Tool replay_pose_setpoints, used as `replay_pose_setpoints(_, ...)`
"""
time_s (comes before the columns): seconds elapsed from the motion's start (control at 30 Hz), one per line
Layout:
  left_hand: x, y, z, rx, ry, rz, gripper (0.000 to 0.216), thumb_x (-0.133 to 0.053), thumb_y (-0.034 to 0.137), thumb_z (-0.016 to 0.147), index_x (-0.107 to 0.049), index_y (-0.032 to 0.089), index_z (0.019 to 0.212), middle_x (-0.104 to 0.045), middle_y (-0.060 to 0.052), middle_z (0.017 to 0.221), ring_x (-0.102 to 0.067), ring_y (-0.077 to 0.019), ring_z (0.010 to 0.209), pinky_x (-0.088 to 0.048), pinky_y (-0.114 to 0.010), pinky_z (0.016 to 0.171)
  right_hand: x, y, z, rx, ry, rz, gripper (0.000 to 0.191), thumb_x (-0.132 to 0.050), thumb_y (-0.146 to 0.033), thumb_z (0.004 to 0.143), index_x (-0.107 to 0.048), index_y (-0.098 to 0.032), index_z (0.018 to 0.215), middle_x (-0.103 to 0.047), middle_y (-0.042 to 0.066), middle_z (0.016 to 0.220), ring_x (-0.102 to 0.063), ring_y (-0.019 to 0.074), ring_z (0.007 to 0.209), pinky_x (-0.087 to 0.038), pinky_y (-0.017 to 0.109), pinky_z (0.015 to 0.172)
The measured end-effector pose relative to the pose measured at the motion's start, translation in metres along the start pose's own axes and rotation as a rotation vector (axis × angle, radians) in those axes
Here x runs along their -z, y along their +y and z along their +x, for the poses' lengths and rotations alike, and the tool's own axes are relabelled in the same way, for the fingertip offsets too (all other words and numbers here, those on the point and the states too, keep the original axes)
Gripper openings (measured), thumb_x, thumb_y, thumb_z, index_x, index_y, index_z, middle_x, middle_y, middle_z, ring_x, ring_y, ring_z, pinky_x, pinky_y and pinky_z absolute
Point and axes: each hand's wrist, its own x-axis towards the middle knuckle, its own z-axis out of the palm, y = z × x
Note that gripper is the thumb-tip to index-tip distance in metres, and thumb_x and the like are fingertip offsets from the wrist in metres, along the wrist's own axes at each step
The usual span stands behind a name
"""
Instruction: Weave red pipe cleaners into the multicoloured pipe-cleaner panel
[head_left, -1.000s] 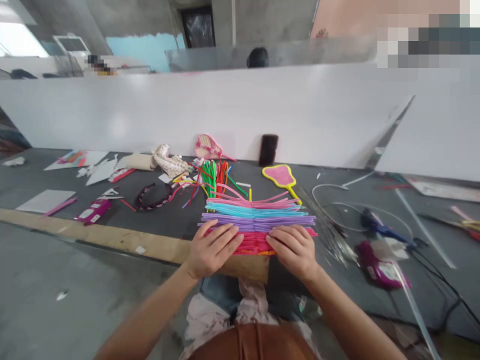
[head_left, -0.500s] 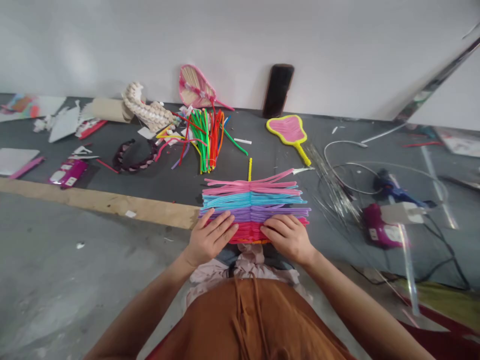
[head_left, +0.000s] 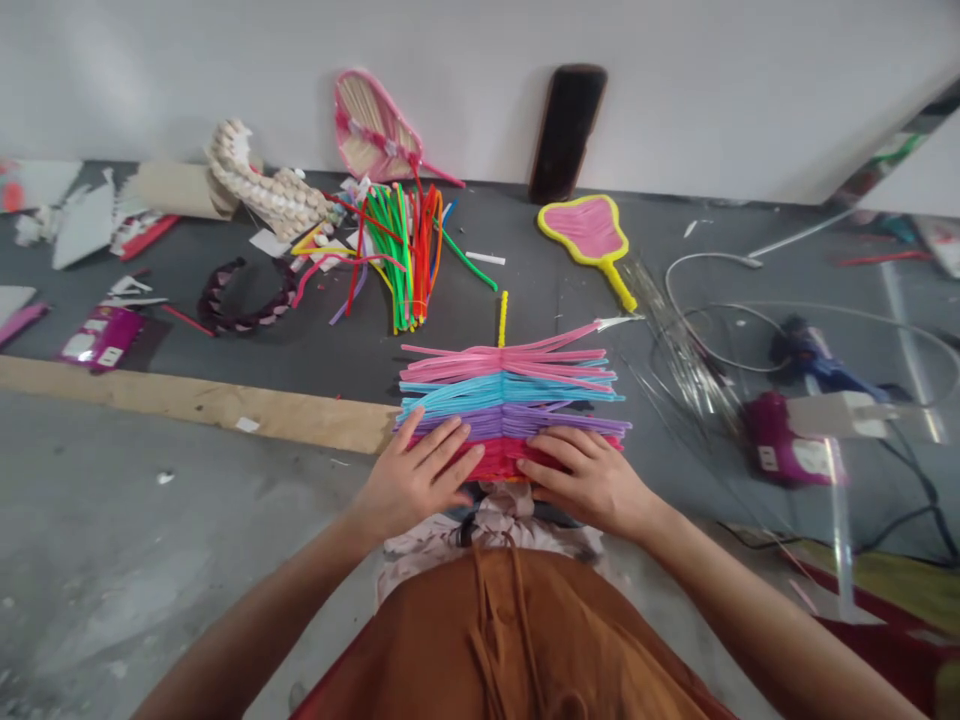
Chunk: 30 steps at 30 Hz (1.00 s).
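In front of me at the table's near edge lie rows of pipe cleaners (head_left: 501, 392), fixed crosswise along a middle stem. From far to near they run pink, light blue, purple and red, with a trace of orange at the bottom. A yellow twisted stem (head_left: 503, 318) sticks out at the far end. My left hand (head_left: 420, 465) rests flat with fingers spread on the left ends of the purple and red rows. My right hand (head_left: 589, 475) lies on the right side of the same rows, its fingers extended. The hands partly cover the red row.
Behind lie a bundle of green and red pipe cleaners (head_left: 409, 255), a pink-and-yellow fan (head_left: 585, 232) and a braided headband (head_left: 244, 322). A phone (head_left: 568, 132) leans on the wall. To the right are loose wires (head_left: 679, 345) and a blue glue gun (head_left: 821, 360).
My view has shifted slightly, so the table's things appear higher and more spread out. Both hands stay on the purple and red rows, with the left fingers spread a little wider.
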Motion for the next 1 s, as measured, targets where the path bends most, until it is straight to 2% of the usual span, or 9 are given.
replay_pose_setpoints(0.1,0.003,0.017,0.003,0.02,0.034,-0.022,0.026,-0.061,0.028,0.092,-0.065,0.021,0.118,-0.068,-0.01,0.126,-0.06,-0.0256,0.124,-0.016,-0.06,0.12,0.002,-0.002,0.001,-0.019,-0.028,-0.02,0.023,-0.064,-0.027,0.09,-0.069,-0.026,0.113,-0.069,0.006,0.118,-0.055,0.0237,0.113,-0.046,0.036,0.09)
replay_pose_setpoints(0.2,-0.003,0.028,0.005,0.035,0.101,-0.08,0.019,-0.058,0.016,0.092,-0.069,0.021,0.107,-0.073,-0.005,0.116,-0.061,-0.0222,0.122,-0.015,-0.057,0.121,0.006,-0.005,0.002,-0.03,-0.075,-0.029,0.026,-0.062,-0.025,0.091,-0.068,-0.024,0.116,-0.068,0.007,0.12,-0.054,0.0242,0.115,-0.045,0.036,0.092)
replay_pose_setpoints(0.3,-0.015,0.029,0.005,0.05,0.158,-0.153,0.018,-0.057,0.013,0.092,-0.069,0.019,0.104,-0.075,-0.005,0.11,-0.061,-0.0234,0.122,-0.018,-0.057,0.121,0.014,-0.011,0.006,-0.048,-0.13,-0.053,0.032,-0.061,-0.022,0.09,-0.065,-0.023,0.122,-0.067,0.009,0.122,-0.053,0.0255,0.116,-0.044,0.038,0.092)
replay_pose_setpoints(0.4,-0.024,0.027,0.004,0.055,0.211,-0.191,0.014,-0.057,0.013,0.093,-0.068,0.019,0.099,-0.075,-0.004,0.111,-0.062,-0.0239,0.121,-0.022,-0.058,0.12,0.019,-0.019,0.012,-0.039,-0.178,-0.092,0.038,-0.062,-0.02,0.089,-0.063,-0.028,0.126,-0.065,0.008,0.126,-0.052,0.0268,0.118,-0.043,0.041,0.093)
replay_pose_setpoints(0.57,-0.031,0.029,0.003,0.087,0.271,-0.211,0.011,-0.059,0.013,0.092,-0.068,0.018,0.096,-0.075,-0.004,0.109,-0.064,-0.0228,0.119,-0.025,-0.056,0.12,0.019,-0.024,0.02,0.009,-0.223,-0.132,0.034,-0.065,-0.026,0.087,-0.065,-0.032,0.121,-0.065,0.005,0.127,-0.052,0.0264,0.115,-0.042,0.042,0.092)
replay_pose_setpoints(0.77,-0.031,0.032,0.002,0.121,0.302,-0.238,0.015,-0.054,0.012,0.094,-0.068,0.016,0.095,-0.076,-0.004,0.106,-0.066,-0.022,0.114,-0.025,-0.056,0.12,0.016,-0.02,0.016,0.003,-0.205,-0.108,0.035,-0.064,-0.019,0.087,-0.066,-0.031,0.12,-0.068,0.004,0.124,-0.054,0.0253,0.115,-0.042,0.039,0.092)
replay_pose_setpoints(0.9,-0.022,0.031,0.006,0.126,0.299,-0.226,0.017,-0.05,0.011,0.095,-0.067,0.015,0.096,-0.076,-0.005,0.107,-0.067,-0.0213,0.112,-0.024,-0.057,0.12,0.016,-0.021,0.016,-0.057,-0.082,-0.102,0.025,-0.066,-0.019,0.087,-0.068,-0.021,0.112,-0.072,0.006,0.117,-0.059,0.0228,0.112,-0.044,0.035,0.093)
replay_pose_setpoints(1.0,-0.008,0.024,0.018,0.125,0.328,-0.224,0.015,-0.051,0.011,0.095,-0.066,0.013,0.097,-0.076,-0.007,0.107,-0.069,-0.0212,0.109,-0.025,-0.058,0.12,0.025,-0.02,0.024,-0.066,-0.003,-0.16,0.02,-0.066,-0.021,0.087,-0.068,-0.021,0.108,-0.074,0.005,0.111,-0.064,0.0207,0.104,-0.044,0.035,0.091)
